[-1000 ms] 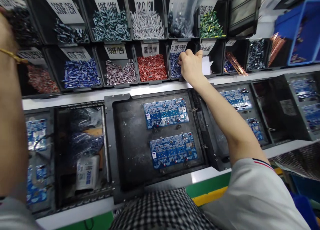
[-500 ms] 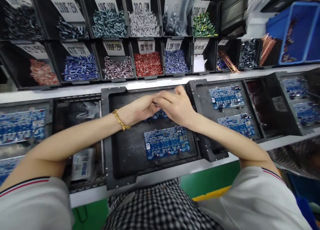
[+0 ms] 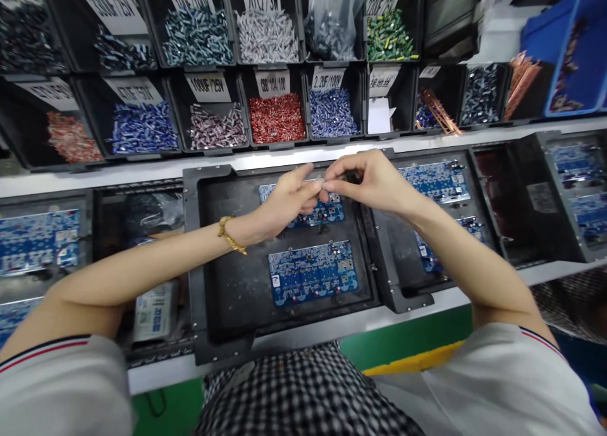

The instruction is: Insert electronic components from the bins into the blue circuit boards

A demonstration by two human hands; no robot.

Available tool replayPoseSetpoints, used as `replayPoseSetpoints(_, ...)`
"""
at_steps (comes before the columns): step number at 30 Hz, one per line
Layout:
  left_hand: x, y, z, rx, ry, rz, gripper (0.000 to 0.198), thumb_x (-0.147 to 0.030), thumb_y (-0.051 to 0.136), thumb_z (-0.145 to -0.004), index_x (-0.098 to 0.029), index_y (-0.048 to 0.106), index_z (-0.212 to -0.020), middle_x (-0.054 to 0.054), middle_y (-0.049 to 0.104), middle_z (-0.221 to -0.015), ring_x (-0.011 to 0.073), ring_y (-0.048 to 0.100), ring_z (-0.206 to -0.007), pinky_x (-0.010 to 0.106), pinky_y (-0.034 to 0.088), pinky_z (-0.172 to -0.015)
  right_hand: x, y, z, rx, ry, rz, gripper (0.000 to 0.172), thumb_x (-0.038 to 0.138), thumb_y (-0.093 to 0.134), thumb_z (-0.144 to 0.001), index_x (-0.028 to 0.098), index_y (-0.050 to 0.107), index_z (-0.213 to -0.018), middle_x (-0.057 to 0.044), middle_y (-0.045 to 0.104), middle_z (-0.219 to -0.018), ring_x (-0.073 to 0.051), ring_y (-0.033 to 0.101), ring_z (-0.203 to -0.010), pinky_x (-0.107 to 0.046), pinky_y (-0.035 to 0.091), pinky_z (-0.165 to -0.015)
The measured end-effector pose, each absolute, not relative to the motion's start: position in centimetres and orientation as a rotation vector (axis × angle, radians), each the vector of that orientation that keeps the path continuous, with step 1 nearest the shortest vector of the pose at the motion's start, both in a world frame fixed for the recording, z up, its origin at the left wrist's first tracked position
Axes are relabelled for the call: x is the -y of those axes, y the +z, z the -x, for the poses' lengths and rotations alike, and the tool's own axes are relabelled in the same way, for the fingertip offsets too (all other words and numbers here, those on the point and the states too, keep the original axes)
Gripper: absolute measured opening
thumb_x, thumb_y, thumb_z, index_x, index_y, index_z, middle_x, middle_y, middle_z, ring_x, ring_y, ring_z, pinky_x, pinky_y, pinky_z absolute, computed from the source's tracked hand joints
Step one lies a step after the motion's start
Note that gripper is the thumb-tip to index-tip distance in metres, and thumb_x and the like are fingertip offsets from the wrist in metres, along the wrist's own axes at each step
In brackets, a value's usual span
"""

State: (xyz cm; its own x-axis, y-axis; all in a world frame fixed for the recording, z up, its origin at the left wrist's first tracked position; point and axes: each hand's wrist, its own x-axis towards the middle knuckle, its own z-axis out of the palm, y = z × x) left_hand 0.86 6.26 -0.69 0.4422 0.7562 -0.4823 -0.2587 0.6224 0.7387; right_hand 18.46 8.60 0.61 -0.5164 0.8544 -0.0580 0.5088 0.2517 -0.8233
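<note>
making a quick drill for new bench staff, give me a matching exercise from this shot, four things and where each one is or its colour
Things:
1. right hand
2. lower board
3. gold bracelet
4. 2.2UF/100V parts

Places and colours:
a. in the black tray, nearer the checked apron
b. blue-violet
c. close to the left hand, partly over the upper board
d. around the left wrist

Right pairs: 1-c, 2-a, 3-d, 4-b
</note>
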Motion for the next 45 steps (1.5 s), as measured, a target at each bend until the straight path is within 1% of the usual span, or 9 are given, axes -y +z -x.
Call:
replayPoseSetpoints(2, -7.0, -0.8, -0.2, -0.955, 0.633, -0.453, 0.01, -0.01, 0.049, -0.092, -0.007, 0.056, -0.099, 0.001, 0.054, -0.067, 0.0019, 0.035, -0.048, 0.013, 0.026, -0.044, -9.3, 0.5, -18.9, 2.307, 0.954, 1.314, 0.015, 0.031, 0.057, -0.079, 0.018, 0.065, -0.075, -0.005, 0.068, -0.079, -0.018, 0.059, -0.074, -0.036, 0.04, -0.073)
replayPoseSetpoints(4, -7.5, -1.0, 0.2, -1.035, 0.685, -0.24, 0.017, -0.008, 0.043, -0.093, -0.007, 0.057, -0.084, 0.003, 0.054, -0.069, 0.0025, 0.041, -0.052, 0.012, 0.034, -0.048, -10.3, -0.3, -19.4, 2.463, 0.7, 1.378, 0.015, 0.027, 0.053, -0.08, 0.018, 0.064, -0.076, -0.006, 0.067, -0.085, -0.02, 0.058, -0.081, -0.039, 0.035, -0.078)
replayPoseSetpoints(11, -4.8, -1.1, 0.2, -1.093, 0.63, -0.23, 0.021, -0.008, 0.041, -0.094, -0.006, 0.061, -0.086, 0.01, 0.065, -0.086, 0.0051, 0.05, -0.06, 0.015, 0.043, -0.059, -11.9, -3.6, -20.2, 2.75, 0.594, 1.216, 0.024, 0.022, 0.041, -0.083, 0.019, 0.065, -0.08, -0.004, 0.066, -0.094, -0.021, 0.055, -0.087, -0.043, 0.021, -0.084)
replayPoseSetpoints(14, -3.8, -1.7, 0.2, -1.084, 0.572, -0.313, 0.024, -0.019, 0.046, -0.095, -0.008, 0.062, -0.08, 0.009, 0.066, -0.08, 0.0048, 0.047, -0.054, 0.015, 0.037, -0.049, -11.8, -3.8, -20.1, 2.779, 0.538, 1.193, 0.026, 0.021, 0.039, -0.083, 0.018, 0.065, -0.081, -0.004, 0.065, -0.092, -0.021, 0.054, -0.086, -0.044, 0.019, -0.085)
replayPoseSetpoints(18, -3.6, -2.2, 0.3, -1.063, 0.571, -0.421, 0.024, -0.023, 0.053, -0.092, -0.009, 0.066, -0.078, -0.001, 0.047, -0.056, 0.0024, 0.032, -0.044, 0.016, 0.019, -0.041, -11.6, -3.8, -20.0, 2.816, 0.45, 1.194, 0.026, 0.019, 0.038, -0.085, 0.017, 0.064, -0.083, -0.005, 0.063, -0.091, -0.02, 0.053, -0.083, -0.044, 0.019, -0.086)
replayPoseSetpoints(23, -3.8, -2.4, 0.2, -1.047, 0.574, -0.438, 0.017, -0.01, 0.055, -0.087, -0.008, 0.071, -0.09, 0.005, 0.057, -0.075, 0.0023, 0.038, -0.052, 0.016, 0.025, -0.047, -11.5, -3.9, -19.9, 2.86, 0.368, 1.171, 0.027, 0.018, 0.037, -0.088, 0.017, 0.063, -0.084, -0.004, 0.063, -0.091, -0.019, 0.053, -0.083, -0.043, 0.02, -0.085)
replayPoseSetpoints(35, -3.8, -3.3, 0.3, -0.967, 0.571, -0.575, 0.02, -0.016, 0.054, -0.089, -0.006, 0.068, -0.098, 0.006, 0.06, -0.075, 0.0014, 0.032, -0.047, 0.02, 0.017, -0.046, -11.5, -3.8, -19.7, 2.97, 0.212, 1.052, 0.03, 0.012, 0.032, -0.091, 0.015, 0.061, -0.083, -0.003, 0.064, -0.088, -0.014, 0.05, -0.076, -0.039, 0.019, -0.079)
replayPoseSetpoints(40, -3.9, -3.3, 0.3, -0.96, 0.621, -0.507, 0.018, -0.016, 0.052, -0.091, -0.006, 0.067, -0.09, 0.004, 0.056, -0.068, 0.001, 0.032, -0.044, 0.019, 0.015, -0.044, -11.7, -3.7, -19.9, 3.028, 0.127, 1.068, 0.033, 0.012, 0.032, -0.092, 0.015, 0.063, -0.08, -0.003, 0.064, -0.084, -0.014, 0.05, -0.072, -0.04, 0.019, -0.079)
replayPoseSetpoints(45, -3.9, -2.6, -0.2, -0.97, 0.625, -0.378, 0.028, -0.018, 0.043, -0.095, -0.006, 0.064, -0.079, 0.001, 0.048, -0.061, 0.0015, 0.034, -0.044, 0.017, 0.017, -0.043, -9.3, -2.5, -19.2, 2.704, 0.406, 1.279, 0.026, 0.024, 0.042, -0.092, 0.016, 0.065, -0.084, -0.004, 0.068, -0.09, -0.017, 0.058, -0.08, -0.038, 0.023, -0.08)
